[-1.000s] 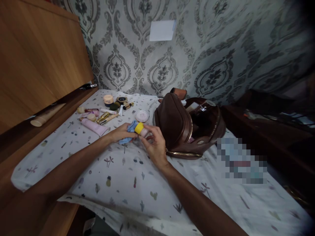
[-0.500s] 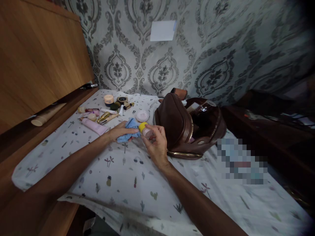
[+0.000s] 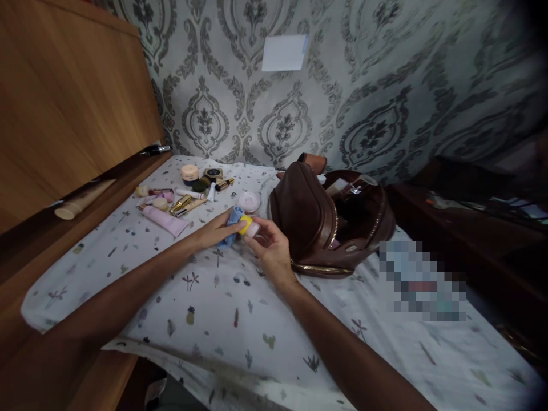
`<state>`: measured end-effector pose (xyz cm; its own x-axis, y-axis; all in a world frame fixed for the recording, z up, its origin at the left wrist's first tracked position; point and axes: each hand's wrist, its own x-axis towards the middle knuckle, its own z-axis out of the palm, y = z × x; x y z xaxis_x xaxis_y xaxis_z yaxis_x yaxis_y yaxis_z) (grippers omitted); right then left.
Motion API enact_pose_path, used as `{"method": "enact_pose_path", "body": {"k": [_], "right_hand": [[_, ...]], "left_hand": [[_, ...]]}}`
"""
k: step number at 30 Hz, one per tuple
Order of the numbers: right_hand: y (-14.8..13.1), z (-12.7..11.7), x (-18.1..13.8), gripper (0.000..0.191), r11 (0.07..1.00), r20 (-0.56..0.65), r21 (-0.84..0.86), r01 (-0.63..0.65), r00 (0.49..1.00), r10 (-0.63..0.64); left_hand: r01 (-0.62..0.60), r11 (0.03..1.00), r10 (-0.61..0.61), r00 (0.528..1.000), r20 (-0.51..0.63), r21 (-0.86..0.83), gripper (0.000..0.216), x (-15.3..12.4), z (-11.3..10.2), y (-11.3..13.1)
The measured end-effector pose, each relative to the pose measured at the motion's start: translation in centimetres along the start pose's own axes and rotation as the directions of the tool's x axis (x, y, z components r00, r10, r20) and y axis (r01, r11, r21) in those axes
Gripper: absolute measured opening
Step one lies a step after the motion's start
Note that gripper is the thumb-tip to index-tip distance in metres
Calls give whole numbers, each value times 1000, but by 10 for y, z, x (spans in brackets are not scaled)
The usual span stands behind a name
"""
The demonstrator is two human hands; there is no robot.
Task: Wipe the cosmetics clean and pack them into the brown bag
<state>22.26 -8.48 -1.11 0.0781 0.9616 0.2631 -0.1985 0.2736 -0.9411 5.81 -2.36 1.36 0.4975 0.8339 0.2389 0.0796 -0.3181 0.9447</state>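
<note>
A small jar (image 3: 252, 229) with a pale pink body and a yellow band is between my hands, above the patterned sheet. My right hand (image 3: 274, 251) grips its pale end with thumb and fingers. A blue cloth (image 3: 234, 216) is bunched in my left hand (image 3: 216, 230) and presses against the yellow part. Just behind my hands lies a round, clear-lidded pink compact (image 3: 249, 201). To the right of my right hand stands a brown leather backpack (image 3: 302, 208), unzipped, its dark inside partly showing.
Several cosmetics lie at the back left, among them a pink tube (image 3: 165, 220), a cream jar (image 3: 189, 173) and a gold tube (image 3: 180, 204). A wooden cabinet (image 3: 81, 103) borders the left side. A pixelated patch (image 3: 422, 282) hides something at the right.
The jar has turned in my fingers, so more of its yellow part faces me. My left hand has shifted slightly right and wrapped the cloth closer around it.
</note>
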Motion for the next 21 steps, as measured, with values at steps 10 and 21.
{"method": "enact_pose_path", "body": {"k": [10, 21], "right_hand": [[11, 0, -5, 42, 920, 188, -380, 96, 982, -25], [-2, -2, -7, 49, 789, 166, -606, 103, 986, -2]], "left_hand": [[16, 949, 13, 996, -91, 314, 52, -3, 3, 6], [-59, 948, 66, 998, -12, 313, 26, -5, 5, 11]]}}
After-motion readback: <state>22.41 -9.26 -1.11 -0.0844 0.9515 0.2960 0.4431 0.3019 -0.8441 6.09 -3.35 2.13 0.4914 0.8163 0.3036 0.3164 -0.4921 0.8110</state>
